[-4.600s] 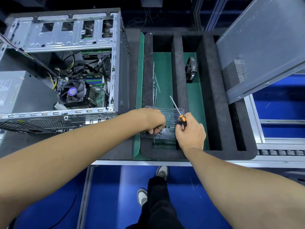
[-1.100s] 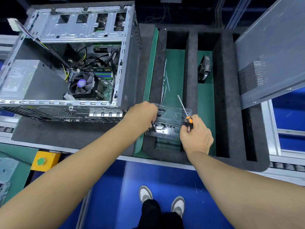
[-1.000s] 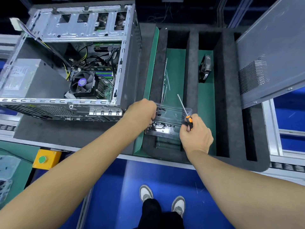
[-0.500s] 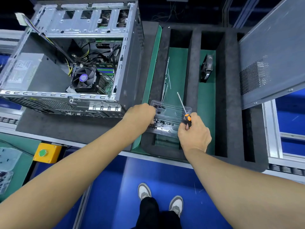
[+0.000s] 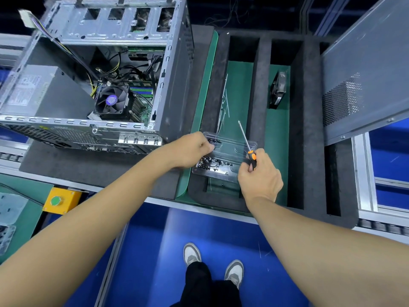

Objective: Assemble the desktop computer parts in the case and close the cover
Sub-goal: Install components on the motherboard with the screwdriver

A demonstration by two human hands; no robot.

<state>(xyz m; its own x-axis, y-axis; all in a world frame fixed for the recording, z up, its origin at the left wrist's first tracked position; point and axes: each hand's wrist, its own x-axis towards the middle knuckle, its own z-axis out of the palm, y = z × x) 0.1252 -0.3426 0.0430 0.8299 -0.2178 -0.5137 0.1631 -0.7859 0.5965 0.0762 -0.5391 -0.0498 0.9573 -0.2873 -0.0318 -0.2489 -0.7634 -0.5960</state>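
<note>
Pinching at screws [image 5: 212, 161] in tray [image 5: 223, 173], left fingers [image 5: 209, 147]; right grips screwdriver [image 5: 251, 155].

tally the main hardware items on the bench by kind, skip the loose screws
computer case: 1
side cover panel: 1
loose case fan: 1
clear screw tray: 1
screwdriver, held by the right hand: 1
total: 5
</note>
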